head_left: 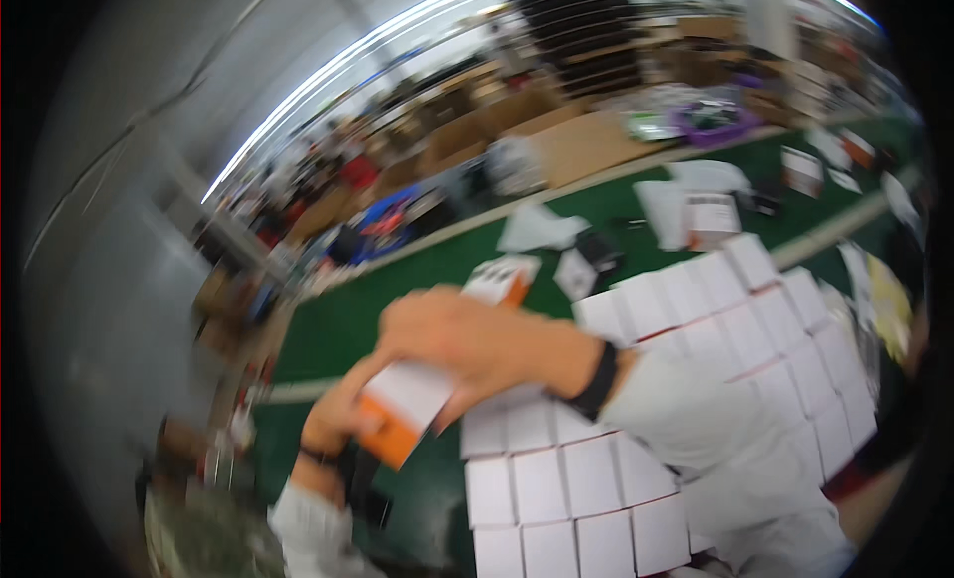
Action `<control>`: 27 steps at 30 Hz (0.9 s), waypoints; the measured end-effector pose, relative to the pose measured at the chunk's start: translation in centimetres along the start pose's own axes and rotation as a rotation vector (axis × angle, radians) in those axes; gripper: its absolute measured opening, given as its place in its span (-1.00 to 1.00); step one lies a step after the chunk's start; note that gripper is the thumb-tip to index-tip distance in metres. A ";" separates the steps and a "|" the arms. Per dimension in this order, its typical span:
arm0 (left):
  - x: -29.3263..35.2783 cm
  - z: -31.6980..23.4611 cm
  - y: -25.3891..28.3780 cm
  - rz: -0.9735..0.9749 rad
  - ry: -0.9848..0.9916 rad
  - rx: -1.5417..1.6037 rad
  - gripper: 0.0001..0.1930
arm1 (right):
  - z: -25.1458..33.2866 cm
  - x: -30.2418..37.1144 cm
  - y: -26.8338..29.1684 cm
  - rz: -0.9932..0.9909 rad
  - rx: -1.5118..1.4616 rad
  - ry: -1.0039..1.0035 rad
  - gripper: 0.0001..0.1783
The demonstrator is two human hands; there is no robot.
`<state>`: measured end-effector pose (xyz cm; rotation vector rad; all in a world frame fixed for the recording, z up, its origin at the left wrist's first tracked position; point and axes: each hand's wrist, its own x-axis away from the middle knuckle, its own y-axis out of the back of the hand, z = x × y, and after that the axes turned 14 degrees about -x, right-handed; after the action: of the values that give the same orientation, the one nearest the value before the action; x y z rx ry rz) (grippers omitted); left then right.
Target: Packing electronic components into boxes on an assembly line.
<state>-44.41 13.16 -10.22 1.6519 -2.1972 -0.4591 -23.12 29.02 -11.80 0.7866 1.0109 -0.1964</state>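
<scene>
Between my two hands is a small white and orange box (409, 395), tilted over the green work surface. The fingers of my left hand (336, 417) close on its left side. My right hand (472, 337) reaches over the box from above, its thumb at the right side; motion blurs the fingertips. Just beyond my right hand lies another white and orange box (505, 273), partly covered by the hand. Rows of white boxes (593, 469) stand packed side by side below and to the right of my right forearm.
Across the green table (338, 330) lie a black item (598, 250), white sheets (540, 228) and a white and orange box (712, 218). A purple basket (714, 124) and open cartons (475, 131) sit past the far edge. A dark object (370, 494) is near my left wrist.
</scene>
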 end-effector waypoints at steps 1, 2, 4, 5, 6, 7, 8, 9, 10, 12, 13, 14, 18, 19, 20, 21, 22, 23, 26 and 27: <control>1.9 -1.1 0.1 0.022 -0.020 -0.042 0.11 | -0.4 -1.3 -1.3 -0.015 -0.083 0.072 -0.17; 1.4 -0.2 0.5 0.100 -0.070 -0.048 0.12 | -1.1 -1.0 -1.7 0.006 -0.063 0.110 -0.13; 0.7 0.0 0.6 0.218 -0.135 -0.070 0.12 | -1.3 -0.9 -2.2 -0.001 -0.038 0.120 -0.13; 0.9 -0.3 0.6 0.243 -0.157 -0.083 0.13 | -1.3 -1.0 -3.0 -0.005 -0.030 0.102 -0.13; 1.1 -0.4 0.6 0.246 -0.167 -0.089 0.13 | 0.1 -1.3 -2.6 -0.023 -0.030 0.076 -0.37; 0.5 -0.8 0.5 0.249 -0.174 -0.095 0.13 | -0.3 -1.4 -3.3 0.005 0.063 0.085 -0.10; 0.7 -0.6 0.7 0.226 -0.167 -0.101 0.14 | 1.3 -1.7 -2.2 0.074 0.131 0.051 -0.29; 0.5 -0.6 0.8 0.204 -0.168 -0.112 0.14 | 3.0 -1.9 -0.8 0.145 0.205 0.017 -0.47; 0.3 -0.7 0.8 0.177 -0.167 -0.123 0.14 | 2.5 -1.6 -1.4 0.138 0.219 0.001 -0.47; -0.1 -0.8 0.9 0.100 -0.160 -0.146 0.15 | 0.8 -1.6 -3.0 -0.101 0.016 0.097 -0.17; -0.3 -0.9 0.9 0.054 -0.155 -0.155 0.16 | 0.3 -1.7 -3.1 -0.100 0.019 0.093 -0.17; -0.3 -0.9 1.0 0.000 -0.149 -0.157 0.16 | 0.4 -1.9 -2.4 -0.111 -0.056 0.033 -0.26; -0.1 -1.5 1.0 -0.179 -0.145 -0.182 0.18 | 1.9 -2.2 -0.7 0.059 -0.175 -0.260 -0.49; -0.3 -2.0 0.9 -0.212 -0.145 -0.193 0.18 | 1.4 -1.7 -1.1 -0.016 -0.384 -0.421 -0.56; 0.1 -1.8 1.3 -0.252 -0.130 -0.191 0.19 | 1.7 -1.8 -0.7 0.000 -0.186 -0.530 -0.55; -1.0 -1.7 2.3 -0.279 -0.195 -0.486 0.21 | 0.5 -1.3 -0.6 -0.004 -0.190 -0.548 -0.55; -2.4 -3.0 1.8 -0.307 -0.157 -0.653 0.22 | -1.6 -0.4 0.0 -0.049 -0.215 -0.617 -0.53; -3.7 -4.5 1.2 -0.344 -0.122 -0.832 0.23 | -3.2 0.6 1.0 -0.093 -0.235 -0.672 -0.51; -7.3 -4.3 1.9 -0.408 -0.177 -1.177 0.16 | -6.9 2.8 1.3 -0.200 -0.229 -0.630 -0.52; -8.6 -4.4 1.6 -0.485 -0.250 -1.412 0.15 | -8.0 2.9 0.6 -0.198 -0.228 -0.631 -0.52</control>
<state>-41.52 21.62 -6.29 1.1844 -0.8995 -1.8396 -26.72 35.38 -16.20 0.3710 0.4955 -0.4590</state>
